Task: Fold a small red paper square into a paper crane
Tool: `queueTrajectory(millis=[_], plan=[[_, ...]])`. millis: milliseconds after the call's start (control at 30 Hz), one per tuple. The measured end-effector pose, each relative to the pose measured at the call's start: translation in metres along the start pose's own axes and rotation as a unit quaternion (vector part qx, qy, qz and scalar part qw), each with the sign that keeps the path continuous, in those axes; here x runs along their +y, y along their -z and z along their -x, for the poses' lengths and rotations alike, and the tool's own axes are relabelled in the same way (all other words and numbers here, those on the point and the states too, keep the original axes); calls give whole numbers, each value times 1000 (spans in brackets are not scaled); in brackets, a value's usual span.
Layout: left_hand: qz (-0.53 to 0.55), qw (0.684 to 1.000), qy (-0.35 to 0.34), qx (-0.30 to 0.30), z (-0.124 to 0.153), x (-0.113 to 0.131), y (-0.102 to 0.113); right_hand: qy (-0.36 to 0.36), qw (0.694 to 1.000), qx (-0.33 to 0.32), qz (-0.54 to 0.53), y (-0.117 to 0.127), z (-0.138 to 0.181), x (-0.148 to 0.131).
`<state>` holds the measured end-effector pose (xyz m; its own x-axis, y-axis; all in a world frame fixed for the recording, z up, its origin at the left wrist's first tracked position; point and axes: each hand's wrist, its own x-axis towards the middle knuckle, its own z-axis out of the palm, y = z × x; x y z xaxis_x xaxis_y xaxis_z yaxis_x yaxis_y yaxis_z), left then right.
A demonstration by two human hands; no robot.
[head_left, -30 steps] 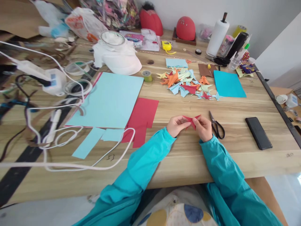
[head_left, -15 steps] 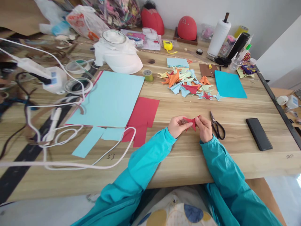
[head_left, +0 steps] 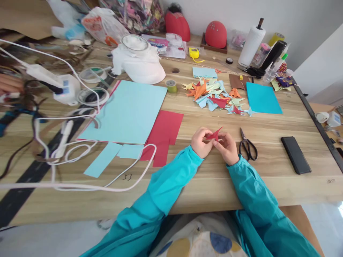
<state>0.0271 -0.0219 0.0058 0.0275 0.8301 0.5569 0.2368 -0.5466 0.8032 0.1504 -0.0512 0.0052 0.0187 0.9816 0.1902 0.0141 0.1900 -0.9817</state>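
A small folded red paper crane (head_left: 214, 135) is held between both hands above the table, one pointed tip rising to the upper right. My left hand (head_left: 201, 142) pinches it from the left side. The fingers of my right hand (head_left: 226, 145) are closed on its lower right part. Fingertips hide some of the folds. Black-handled scissors (head_left: 248, 145) lie just right of my right hand, blades pointing away. Beyond the hands is a pile of folded paper cranes (head_left: 214, 95) in orange, blue, green and red.
Light blue sheets (head_left: 128, 110), red paper (head_left: 168, 132) and a white cable (head_left: 154, 151) lie to the left. A bright blue paper stack (head_left: 264, 98) and a phone (head_left: 296, 155) are on the right. Tape rolls (head_left: 92, 96) and a thread spool (head_left: 171, 86) stand farther back.
My right hand has shifted slightly left and down, its fingers now lower on the red crane. The crane has turned, so a tip points up and right.
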Motion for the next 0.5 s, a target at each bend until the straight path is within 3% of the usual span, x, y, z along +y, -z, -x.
queueTrajectory(millis=[133, 267, 400, 433, 500], plan=[[12, 998, -44, -45, 1, 9, 0, -2, 999, 51, 8, 1, -2, 2], [49, 994, -41, -87, 1, 11, 2, -25, 996, 80, 12, 8, -5, 0], [72, 995, 65, -20, -3, 4, 5, -28, 998, 55, 29, 15, -6, -2], [92, 990, 102, -24, -4, 2, 6, -25, 999, 27, 32, 16, -6, -3], [146, 968, 173, -110, -7, -1, 7, -29, 998, -41, 25, 17, -6, -5]])
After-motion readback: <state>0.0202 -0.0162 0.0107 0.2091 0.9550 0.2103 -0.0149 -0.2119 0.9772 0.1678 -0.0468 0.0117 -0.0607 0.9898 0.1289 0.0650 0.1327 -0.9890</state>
